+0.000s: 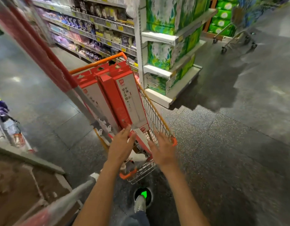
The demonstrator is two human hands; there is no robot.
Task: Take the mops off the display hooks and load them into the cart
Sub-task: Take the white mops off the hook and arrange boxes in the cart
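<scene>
An orange-rimmed wire shopping cart [159, 118] stands in the aisle ahead of me. Several long red-and-white mop boxes [124, 95] lie lengthwise in it, their far ends propped on the cart's far rim. My left hand [120, 146] is flat with straight fingers, its fingertips against the near end of the boxes. My right hand [163, 150] hovers open over the cart's near right corner, holding nothing. A red-sleeved mop handle [43, 51] slants across the left of the view, blurred, with its lower end down in the cart.
Shelves of packaged goods [98, 30] run along the far left. An end display of green tissue packs [165, 51] stands right of the cart. A second cart [238, 30] waits at the far right. A low display ledge [27, 157] is at my left. My shoe [140, 204] is below.
</scene>
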